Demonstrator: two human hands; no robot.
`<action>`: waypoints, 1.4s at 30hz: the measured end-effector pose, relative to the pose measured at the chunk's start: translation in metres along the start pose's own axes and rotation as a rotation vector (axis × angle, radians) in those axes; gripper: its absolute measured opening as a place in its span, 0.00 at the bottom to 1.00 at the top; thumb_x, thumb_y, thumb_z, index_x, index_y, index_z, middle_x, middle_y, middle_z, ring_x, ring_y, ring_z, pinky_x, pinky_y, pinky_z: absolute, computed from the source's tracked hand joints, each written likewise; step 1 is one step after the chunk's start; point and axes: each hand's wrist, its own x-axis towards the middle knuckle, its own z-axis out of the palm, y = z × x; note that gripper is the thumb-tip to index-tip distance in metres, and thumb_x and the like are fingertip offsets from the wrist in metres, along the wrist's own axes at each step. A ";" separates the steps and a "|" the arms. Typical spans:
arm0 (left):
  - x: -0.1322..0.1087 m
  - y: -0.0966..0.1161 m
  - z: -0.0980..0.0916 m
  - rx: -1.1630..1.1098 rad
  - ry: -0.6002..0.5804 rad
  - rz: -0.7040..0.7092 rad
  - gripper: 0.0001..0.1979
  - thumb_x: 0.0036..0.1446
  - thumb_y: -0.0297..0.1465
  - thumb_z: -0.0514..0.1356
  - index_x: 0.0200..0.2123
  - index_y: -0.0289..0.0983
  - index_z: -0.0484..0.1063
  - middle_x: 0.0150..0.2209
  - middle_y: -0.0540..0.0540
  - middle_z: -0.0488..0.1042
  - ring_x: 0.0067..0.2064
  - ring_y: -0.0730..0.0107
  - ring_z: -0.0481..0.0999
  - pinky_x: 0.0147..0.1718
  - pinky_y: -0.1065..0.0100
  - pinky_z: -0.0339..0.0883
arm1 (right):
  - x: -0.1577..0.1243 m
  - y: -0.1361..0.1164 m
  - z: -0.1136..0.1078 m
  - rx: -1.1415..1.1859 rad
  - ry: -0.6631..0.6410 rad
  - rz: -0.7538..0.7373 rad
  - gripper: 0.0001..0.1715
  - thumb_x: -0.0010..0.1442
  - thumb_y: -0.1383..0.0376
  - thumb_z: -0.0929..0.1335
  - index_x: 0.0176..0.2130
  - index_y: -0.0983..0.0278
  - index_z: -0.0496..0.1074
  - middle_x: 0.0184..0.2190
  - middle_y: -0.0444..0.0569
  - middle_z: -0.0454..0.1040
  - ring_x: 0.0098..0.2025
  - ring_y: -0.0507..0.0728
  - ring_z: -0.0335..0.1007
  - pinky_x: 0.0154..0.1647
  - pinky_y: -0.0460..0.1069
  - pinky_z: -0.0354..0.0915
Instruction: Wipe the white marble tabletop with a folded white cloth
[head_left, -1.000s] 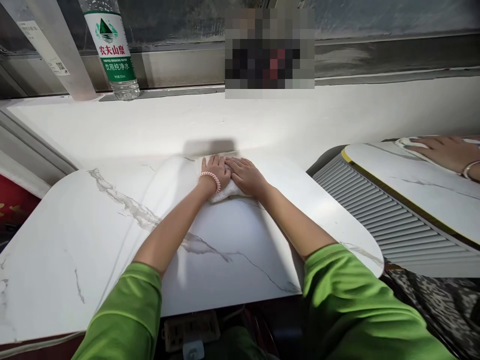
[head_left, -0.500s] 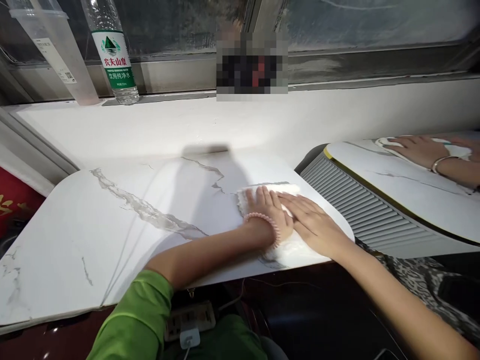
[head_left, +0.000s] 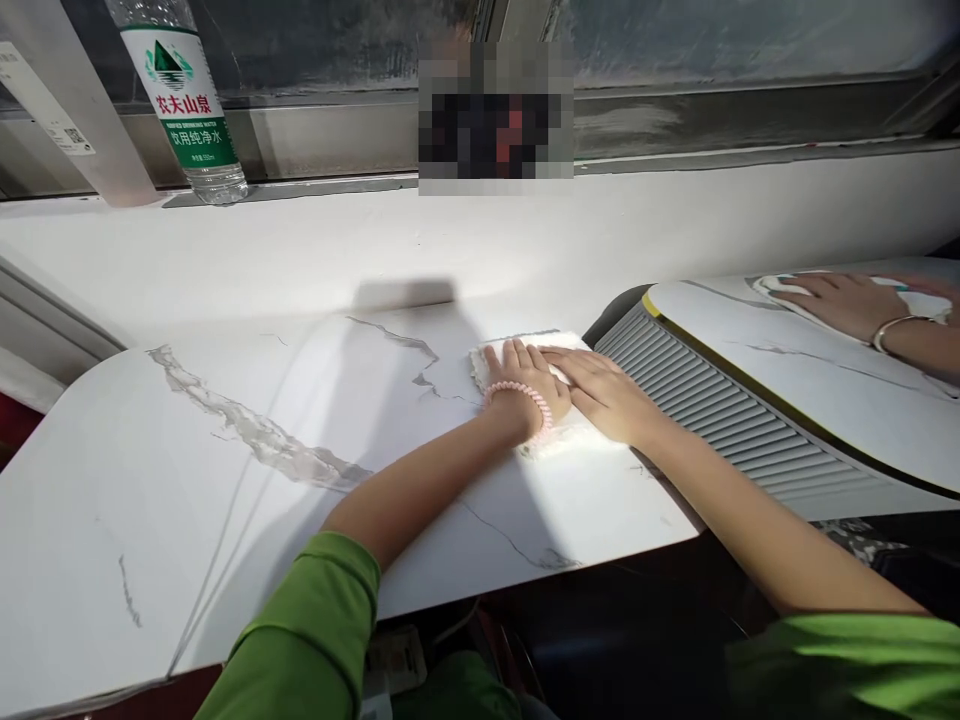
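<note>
A white cloth (head_left: 581,436) lies spread on a white marble-patterned table (head_left: 247,560). My left hand (head_left: 526,388) rests flat on it, fingers stretched out, with a pink beaded bracelet round the wrist. Just to the right, my right hand (head_left: 611,395) also lies flat, its fingertips on the cloth close beside the left hand. Both hands press the cloth from above rather than grasp it. My palms cover the middle of the cloth.
A water bottle (head_left: 184,105) and a translucent plastic container (head_left: 90,110) stand on the window ledge. At the right, another person's hand (head_left: 844,303) rests on a white cloth on a second marbled table (head_left: 810,380) with a ribbed side. A white wall (head_left: 322,250) runs behind my table.
Both hands and the cloth have slid a little away from me, toward the wall. The view has shifted slightly, so my right sleeve now shows. The other person's hand has barely moved.
</note>
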 end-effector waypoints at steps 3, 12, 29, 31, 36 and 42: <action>0.026 -0.021 -0.001 0.024 0.018 -0.025 0.31 0.67 0.33 0.40 0.68 0.23 0.50 0.70 0.35 0.50 0.71 0.55 0.47 0.68 0.48 0.40 | 0.033 0.013 0.014 0.004 0.024 -0.010 0.30 0.62 0.63 0.55 0.60 0.64 0.65 0.61 0.54 0.68 0.63 0.63 0.63 0.63 0.64 0.58; 0.086 -0.077 -0.012 0.030 -0.006 -0.090 0.30 0.67 0.33 0.38 0.69 0.27 0.49 0.71 0.39 0.48 0.71 0.60 0.46 0.68 0.52 0.39 | 0.117 0.035 0.049 0.021 0.074 0.033 0.31 0.58 0.65 0.58 0.59 0.64 0.67 0.60 0.53 0.70 0.62 0.66 0.63 0.62 0.64 0.59; -0.003 -0.079 -0.016 0.020 -0.012 0.005 0.30 0.68 0.34 0.36 0.69 0.26 0.48 0.71 0.41 0.48 0.72 0.58 0.44 0.69 0.50 0.37 | 0.056 -0.050 0.031 -0.033 0.064 -0.008 0.30 0.61 0.65 0.57 0.60 0.68 0.64 0.60 0.60 0.69 0.62 0.68 0.62 0.62 0.67 0.57; -0.039 -0.075 -0.018 0.029 -0.030 0.036 0.30 0.68 0.34 0.37 0.69 0.25 0.48 0.71 0.39 0.47 0.72 0.55 0.44 0.68 0.49 0.37 | 0.031 -0.079 0.025 -0.048 0.054 -0.014 0.30 0.61 0.66 0.57 0.61 0.70 0.64 0.60 0.61 0.68 0.63 0.69 0.62 0.64 0.66 0.56; -0.133 -0.067 -0.023 0.069 -0.043 0.106 0.31 0.68 0.36 0.41 0.69 0.23 0.49 0.70 0.35 0.48 0.71 0.49 0.45 0.68 0.46 0.37 | -0.032 -0.154 0.012 -0.073 0.088 -0.034 0.32 0.62 0.67 0.56 0.64 0.71 0.60 0.60 0.62 0.67 0.64 0.68 0.61 0.65 0.67 0.56; -0.163 -0.067 -0.024 0.091 -0.072 0.122 0.31 0.68 0.36 0.42 0.68 0.22 0.50 0.70 0.32 0.48 0.71 0.44 0.45 0.67 0.45 0.39 | -0.048 -0.183 0.009 -0.032 0.102 -0.029 0.33 0.62 0.67 0.57 0.65 0.68 0.58 0.60 0.62 0.68 0.63 0.67 0.62 0.63 0.67 0.57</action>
